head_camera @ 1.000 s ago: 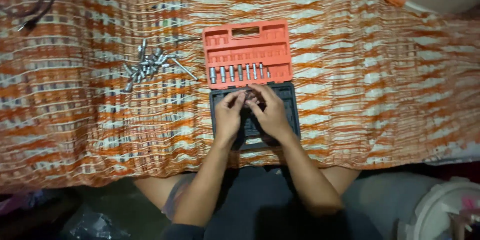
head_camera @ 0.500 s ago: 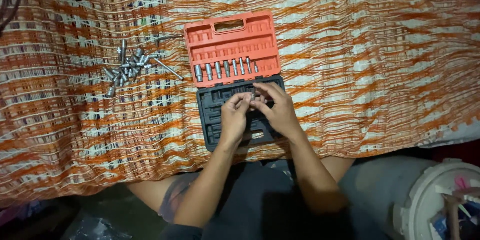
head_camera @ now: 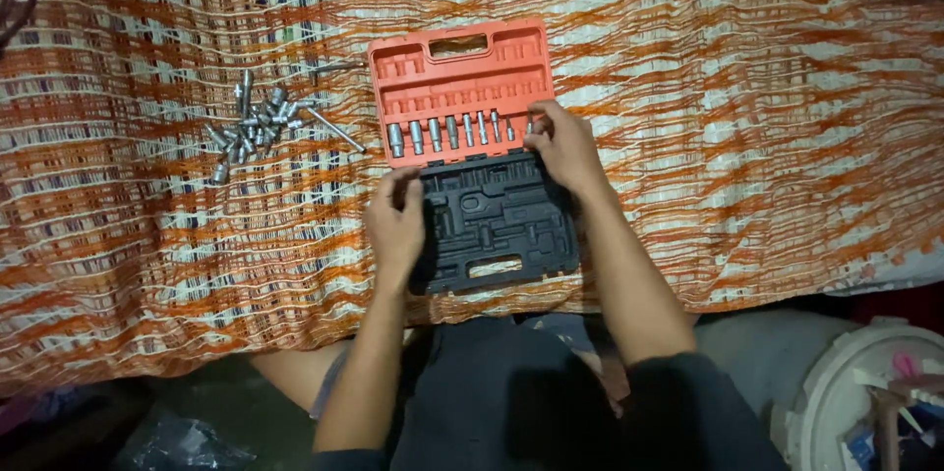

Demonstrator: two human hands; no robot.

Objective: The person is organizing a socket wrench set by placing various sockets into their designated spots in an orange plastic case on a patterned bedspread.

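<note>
Orange cloth, hands on socket case

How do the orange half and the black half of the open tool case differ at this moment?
The orange half lies farther from the person and holds a row of metal sockets; the black half lies nearer, its slots looking bare. The right hand is at the orange half's right edge, the left hand at the black half's left edge. Both lie open on the striped cloth.

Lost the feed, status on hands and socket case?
Right hand setting a socket into the orange tray. Left hand steadies the black tray. Nothing in the way.
</note>
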